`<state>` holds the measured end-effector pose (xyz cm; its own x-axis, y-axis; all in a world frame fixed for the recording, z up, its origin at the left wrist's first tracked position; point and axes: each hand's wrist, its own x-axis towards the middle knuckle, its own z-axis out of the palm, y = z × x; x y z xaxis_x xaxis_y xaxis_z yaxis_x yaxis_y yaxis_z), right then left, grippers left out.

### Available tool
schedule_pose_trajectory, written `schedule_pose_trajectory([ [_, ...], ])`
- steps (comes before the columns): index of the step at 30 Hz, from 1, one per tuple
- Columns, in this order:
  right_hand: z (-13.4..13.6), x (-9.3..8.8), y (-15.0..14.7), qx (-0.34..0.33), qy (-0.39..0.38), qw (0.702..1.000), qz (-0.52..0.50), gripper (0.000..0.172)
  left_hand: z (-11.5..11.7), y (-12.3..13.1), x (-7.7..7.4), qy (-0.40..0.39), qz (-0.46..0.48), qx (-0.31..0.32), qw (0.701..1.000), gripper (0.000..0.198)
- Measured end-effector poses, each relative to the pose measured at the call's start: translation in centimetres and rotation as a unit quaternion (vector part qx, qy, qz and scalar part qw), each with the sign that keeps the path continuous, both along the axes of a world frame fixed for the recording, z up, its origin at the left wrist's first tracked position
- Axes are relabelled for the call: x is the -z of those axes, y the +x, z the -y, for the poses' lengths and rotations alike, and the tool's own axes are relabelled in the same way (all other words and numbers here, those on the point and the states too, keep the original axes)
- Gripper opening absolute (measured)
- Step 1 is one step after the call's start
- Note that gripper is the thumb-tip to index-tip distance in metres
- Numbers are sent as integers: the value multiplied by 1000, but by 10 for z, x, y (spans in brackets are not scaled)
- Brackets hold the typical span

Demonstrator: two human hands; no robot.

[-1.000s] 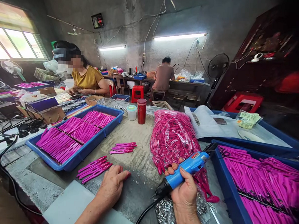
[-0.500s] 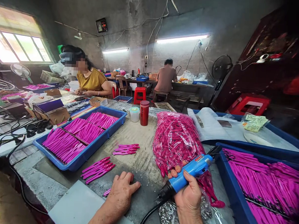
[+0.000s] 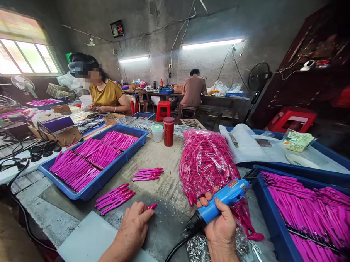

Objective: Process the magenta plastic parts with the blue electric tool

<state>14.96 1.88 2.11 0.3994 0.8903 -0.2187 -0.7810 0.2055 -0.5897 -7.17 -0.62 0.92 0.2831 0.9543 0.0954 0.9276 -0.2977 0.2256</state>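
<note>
Right hand (image 3: 221, 225): closed around blue power tool (image 3: 222, 200), its red-and-white label too small to read. Left hand (image 3: 134, 225): palm down, fingertips on a pink pen (image 3: 152, 206). Grey worktable (image 3: 162, 157); bag of pink parts (image 3: 208, 163) at twelve o'clock, blue tray (image 3: 103, 180) at ten. Concrete-walled room.

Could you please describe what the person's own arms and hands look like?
The left hand and right hand wear no gloves, and I can see no ring, watch or bracelet. The left arm and right arm are bare down to the frame's edge, with no sleeve in view.
</note>
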Motion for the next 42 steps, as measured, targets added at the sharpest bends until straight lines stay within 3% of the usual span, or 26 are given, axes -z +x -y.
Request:
schedule_pose_trajectory([
  [4,-1,2,0,1,6,1000,1,50,-8,-14,4,29,24,-26,999,24],
  [8,-2,5,1,-1,9,1000,3,48,-10,-16,3,-2,32,-43,999,16],
  [13,-1,2,1,2,-6,1000,-3,50,-10,-12,2,-44,15,-55,997,18],
  [27,-1,1,1,0,2,1000,14,46,-9,-8,-3,-68,13,-70,995,19],
  [42,-1,3,1,-3,18,1000,24,45,-10,0,-2,-22,21,-39,999,21],
])
